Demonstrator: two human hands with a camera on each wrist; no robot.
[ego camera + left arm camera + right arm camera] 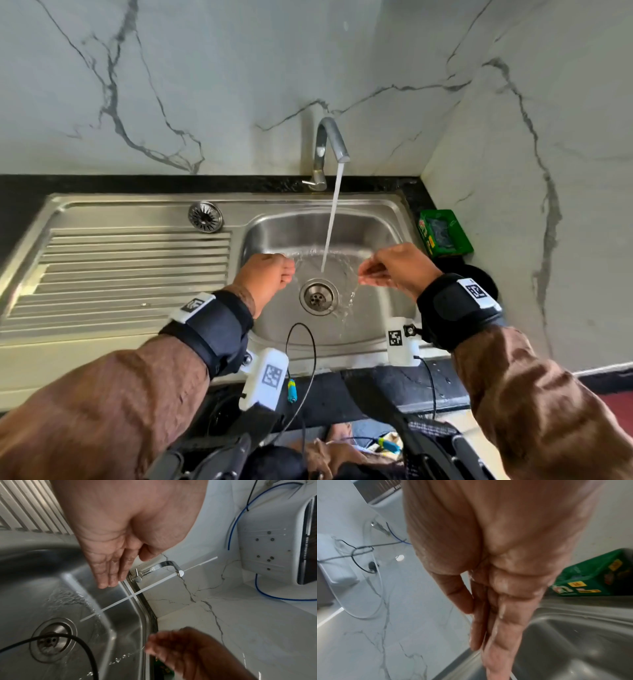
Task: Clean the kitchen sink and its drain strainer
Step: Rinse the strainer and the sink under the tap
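Observation:
Water runs from the chrome tap (pixel 330 144) into the steel sink basin (pixel 373 233) and lands just behind the open drain hole (pixel 318 296). The round drain strainer (pixel 205 216) lies out of the drain, on the sink's top ledge behind the draining board. My left hand (pixel 270 274) hangs over the basin left of the stream, wet, fingers straight and together (pixel 109 569), holding nothing. My right hand (pixel 394 270) hangs right of the stream, fingers extended and wet (pixel 498 628), also empty. Neither hand touches the stream.
A ribbed draining board (pixel 130 274) fills the left side. A green box with a dark scrubber (pixel 443 233) sits on the black counter at the right, beside a dark round object (pixel 479 281). Marble walls close in behind and to the right. A black cable (pixel 301 346) hangs over the front rim.

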